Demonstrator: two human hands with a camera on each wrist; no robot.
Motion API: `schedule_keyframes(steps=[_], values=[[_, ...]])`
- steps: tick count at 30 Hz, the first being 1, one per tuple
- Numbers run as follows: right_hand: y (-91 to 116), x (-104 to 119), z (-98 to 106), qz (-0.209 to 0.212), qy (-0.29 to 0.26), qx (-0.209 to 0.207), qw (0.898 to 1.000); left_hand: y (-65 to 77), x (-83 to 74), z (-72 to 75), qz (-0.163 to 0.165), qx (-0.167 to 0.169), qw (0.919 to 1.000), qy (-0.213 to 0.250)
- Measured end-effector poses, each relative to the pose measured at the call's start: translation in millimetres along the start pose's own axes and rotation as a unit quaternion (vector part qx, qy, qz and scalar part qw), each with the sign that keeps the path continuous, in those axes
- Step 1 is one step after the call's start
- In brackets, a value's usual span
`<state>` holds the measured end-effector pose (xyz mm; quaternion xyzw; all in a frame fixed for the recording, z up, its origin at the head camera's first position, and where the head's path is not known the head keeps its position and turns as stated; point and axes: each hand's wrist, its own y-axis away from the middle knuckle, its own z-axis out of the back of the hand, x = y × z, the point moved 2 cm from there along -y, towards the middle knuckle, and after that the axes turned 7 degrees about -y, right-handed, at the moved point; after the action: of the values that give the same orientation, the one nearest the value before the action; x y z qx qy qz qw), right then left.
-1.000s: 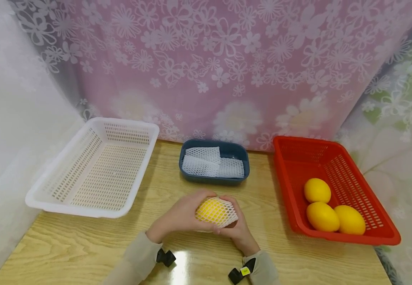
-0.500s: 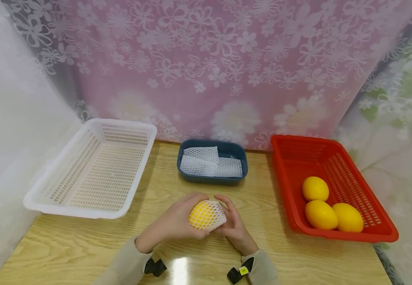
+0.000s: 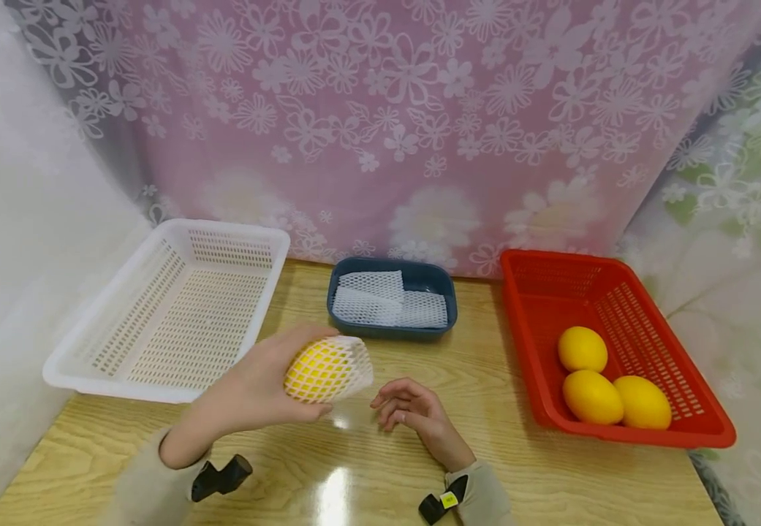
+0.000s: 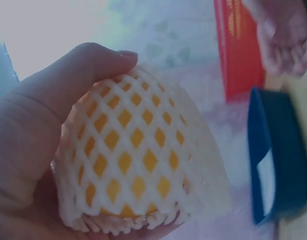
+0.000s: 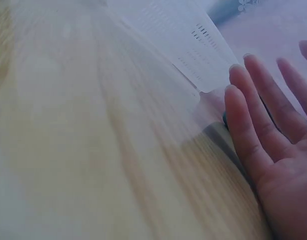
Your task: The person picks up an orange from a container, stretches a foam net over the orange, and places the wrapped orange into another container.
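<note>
My left hand (image 3: 255,387) grips a yellow round fruit (image 3: 317,371) wrapped in a white foam net sleeve (image 3: 357,363). In the left wrist view the thumb lies over the top of the netted fruit (image 4: 138,145), and the loose end of the sleeve sticks out past it on the right. The fruit's exact kind cannot be told. To the right, apart from the fruit, my right hand (image 3: 422,416) holds nothing, its fingers loosely bent above the table. In the right wrist view that hand (image 5: 278,145) shows its palm and extended fingers.
A white slotted basket (image 3: 258,321) stands at the left, just beyond the left hand. A dark blue bin (image 3: 393,332) with several white foam nets (image 3: 370,296) sits at the back centre. At the right, a red basket (image 3: 531,365) holds three yellow fruits (image 3: 593,397).
The right hand has let go of the netted fruit. My left hand has carried it leftward, towards the white basket, while the right hand stays near the middle.
</note>
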<state>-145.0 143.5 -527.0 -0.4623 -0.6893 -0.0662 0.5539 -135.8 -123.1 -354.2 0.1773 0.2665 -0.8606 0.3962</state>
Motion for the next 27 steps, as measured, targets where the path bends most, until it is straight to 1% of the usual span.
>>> schedule_keyframes(steps=[2, 4, 7, 11, 13, 15, 19, 21, 24, 27], values=[[0.0, -0.8, -0.2, -0.009, 0.011, -0.005, 1.000, 1.7, 1.8, 19.7, -0.009, -0.012, 0.9999, -0.007], [0.4, -1.5, 0.1, -0.020, 0.020, -0.012, 1.000, 2.9, 6.3, 38.2, -0.008, -0.016, 0.9998, -0.012], [0.6, -1.5, 0.7, -0.033, 0.031, -0.019, 0.999, 0.2, 18.9, 62.6, -0.015, -0.038, 0.9986, -0.034], [0.6, -1.5, 1.2, -0.038, 0.037, -0.022, 0.998, -10.4, 45.3, 89.4, -0.033, -0.075, 0.9931, -0.084], [0.7, -1.5, 1.3, -0.040, 0.037, -0.023, 0.998, -17.5, 61.2, 100.0, -0.029, -0.081, 0.9918, -0.094], [0.9, -1.5, 1.4, -0.043, 0.036, -0.024, 0.998, -24.3, 77.2, 108.9, -0.016, -0.076, 0.9919, -0.101], [1.8, -2.4, 2.3, -0.044, 0.035, -0.023, 0.998, -38.4, 109.2, 120.5, 0.010, -0.062, 0.9892, -0.133], [2.3, -2.8, 2.9, -0.045, 0.036, -0.023, 0.998, -44.7, 124.6, 122.4, 0.026, -0.045, 0.9885, -0.142], [2.9, -3.5, 4.0, -0.047, 0.039, -0.023, 0.998, -53.5, 148.3, 119.4, 0.046, -0.009, 0.9868, -0.155], [2.8, -4.6, 3.8, -0.048, 0.038, -0.025, 0.998, -60.0, 175.5, 111.9, 0.061, 0.032, 0.9833, -0.168]])
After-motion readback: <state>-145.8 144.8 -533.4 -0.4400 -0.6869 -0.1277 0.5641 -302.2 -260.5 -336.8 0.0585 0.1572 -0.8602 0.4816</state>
